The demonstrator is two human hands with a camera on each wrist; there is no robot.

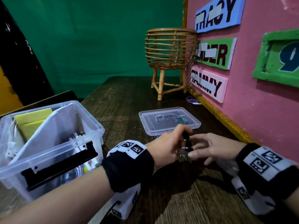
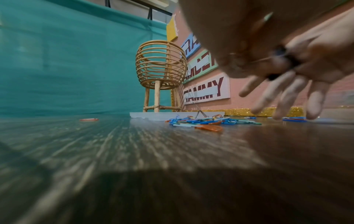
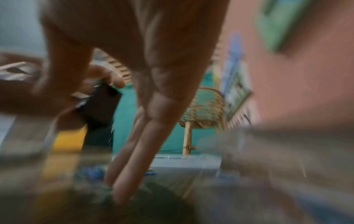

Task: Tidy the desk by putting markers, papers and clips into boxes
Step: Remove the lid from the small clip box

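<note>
While our two hands meet just above the dark wooden desk (image 1: 178, 199), near its right side, our left hand (image 1: 163, 149) is curled round a stack of black binder clips (image 1: 187, 142), thumb and fingers pinching them from the left. Our right hand (image 1: 215, 149) reaches in from the right with its fingers (image 2: 287, 97) spread and fairly straight, their tips down among a loose heap of coloured paper clips (image 2: 206, 121) on the desk; we cannot tell whether those tips actually pinch a clip, since the right wrist view is smeared with blur. The heap lies just in front of a clear plastic lid (image 1: 168, 120), which sits flat on the desk a little beyond our hands, with a few more coloured clips (image 1: 182, 121) resting on top of it. One red paper clip (image 1: 120, 120) lies alone on the wood to the left of the lid. At the near left stands a clear storage box (image 1: 90, 126) with a black latch (image 1: 59, 165), open at the top; inside we see yellow papers (image 1: 32, 120) toward the far side, a white sheet leaning across the middle, and markers (image 1: 77, 136) standing behind the front wall. A rattan basket on legs (image 1: 169, 50) stands at the far right corner of the desk, touching the pink board (image 1: 258, 110) with name signs that runs along the right edge.
</note>
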